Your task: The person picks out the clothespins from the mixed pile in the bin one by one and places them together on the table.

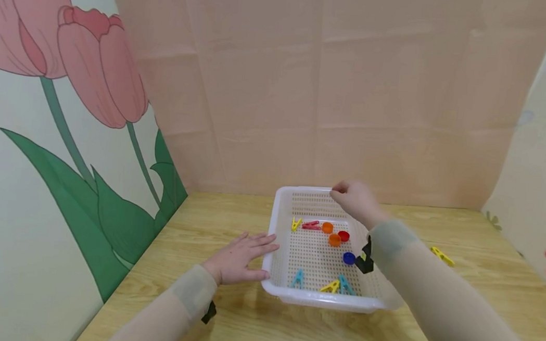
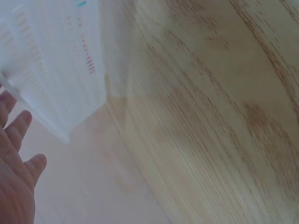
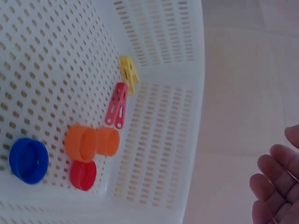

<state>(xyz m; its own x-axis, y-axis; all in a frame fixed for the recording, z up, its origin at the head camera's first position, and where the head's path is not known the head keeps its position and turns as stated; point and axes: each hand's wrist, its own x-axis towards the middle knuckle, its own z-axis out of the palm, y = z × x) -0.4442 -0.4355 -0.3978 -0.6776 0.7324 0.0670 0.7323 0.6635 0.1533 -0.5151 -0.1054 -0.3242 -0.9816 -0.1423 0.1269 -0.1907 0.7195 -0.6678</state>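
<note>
A white perforated plastic basket (image 1: 312,298) rests on the table. My left hand (image 1: 241,257) lies at its left rim with fingers extended; the left wrist view shows the fingers and thumb (image 2: 36,165) spread beside the basket wall. Over the far right rim is my right hand (image 1: 358,199), its fingers loosely bent, and the right wrist view shows nothing in them. Inside the basket are two orange caps (image 3: 80,142), a red cap (image 3: 83,175) and a blue cap (image 3: 29,160). Near them lie a pink clothespin (image 3: 117,105) and a yellow clothespin (image 3: 127,74).
At the basket's near side are two blue clothespins (image 1: 298,278) and a yellow one (image 1: 330,286). Another yellow clothespin (image 1: 443,256) lies on the wooden table (image 1: 223,214), right of the basket. A brown covering (image 1: 258,102) stands behind, and a tulip-patterned wall (image 1: 18,186) at left.
</note>
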